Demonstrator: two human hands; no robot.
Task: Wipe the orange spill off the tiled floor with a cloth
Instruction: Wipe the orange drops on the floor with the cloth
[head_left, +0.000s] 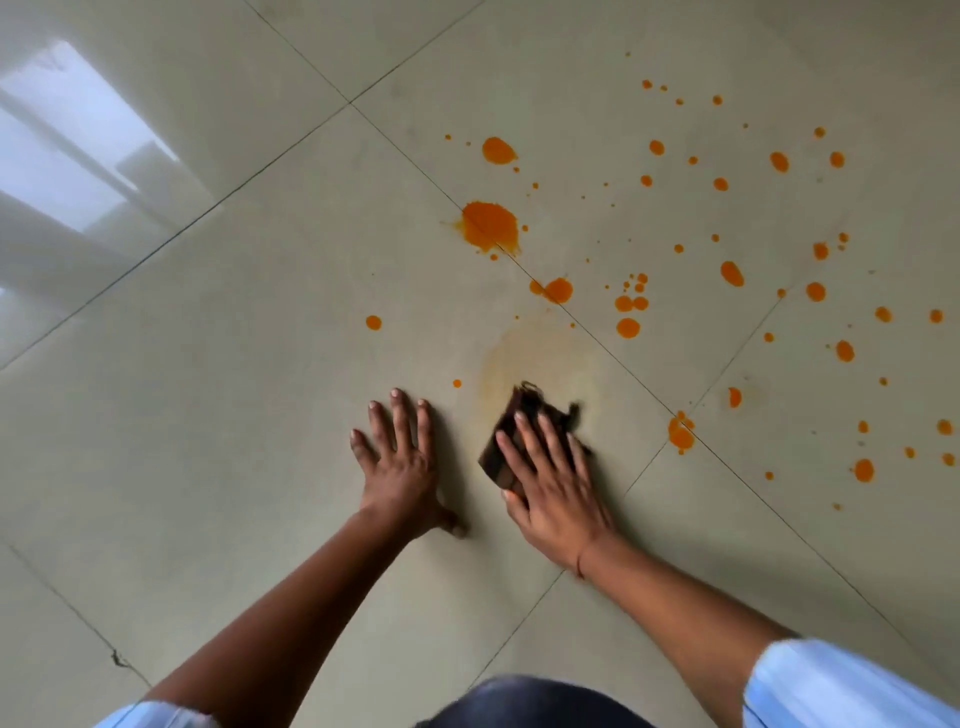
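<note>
A dark brown cloth (511, 423) lies flat on the pale tiled floor (260, 338). My right hand (550, 478) presses down on it, fingers spread over its top. Beyond the cloth is a faint yellowish smear (535, 353). My left hand (400, 462) rests flat on the tile just left of the cloth, fingers apart, holding nothing. The orange spill spreads ahead and to the right: a large blot (491, 226), a smaller one (498, 150) farther off, a blot on a grout line (679, 432), and several scattered drops (731, 273).
A bright window reflection (67, 156) shines on the tiles at the far left. A small chip (118, 660) marks a grout line near my left elbow. Pale blue sleeves (831, 686) sit at the bottom edge.
</note>
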